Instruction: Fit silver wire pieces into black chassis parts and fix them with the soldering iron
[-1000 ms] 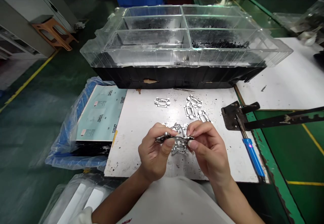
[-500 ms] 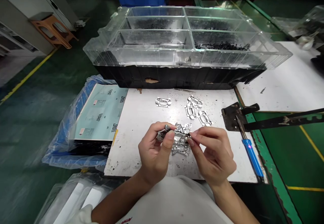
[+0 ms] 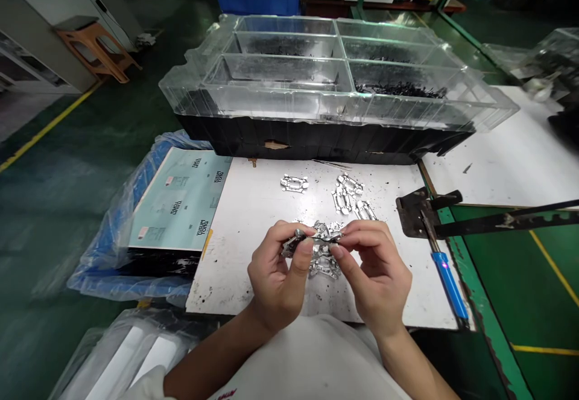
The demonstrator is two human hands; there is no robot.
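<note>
My left hand (image 3: 281,270) pinches a small silver metal part (image 3: 292,244) between thumb and fingertips, above the white board (image 3: 253,207). A thin black piece (image 3: 322,240) runs from that part to my right hand (image 3: 373,267), whose thumb and forefinger are closed on its other end. Under and behind the fingertips lies a pile of silver frames (image 3: 324,266), partly hidden by the hands. Farther back on the board are a single silver frame (image 3: 294,183) and a small group of similar frames (image 3: 342,198).
A clear divided tray (image 3: 280,101) holding black bits stands behind the board. To the right are a black metal bracket (image 3: 412,213) and a blue-handled tool (image 3: 450,285). On the left, a green-blue sheet (image 3: 176,201) lies over a blue plastic-lined container (image 3: 108,249).
My right hand has moved slightly left and its fingertips are nearer those of my left hand. The view has shifted a little. Both hands keep their grip.
</note>
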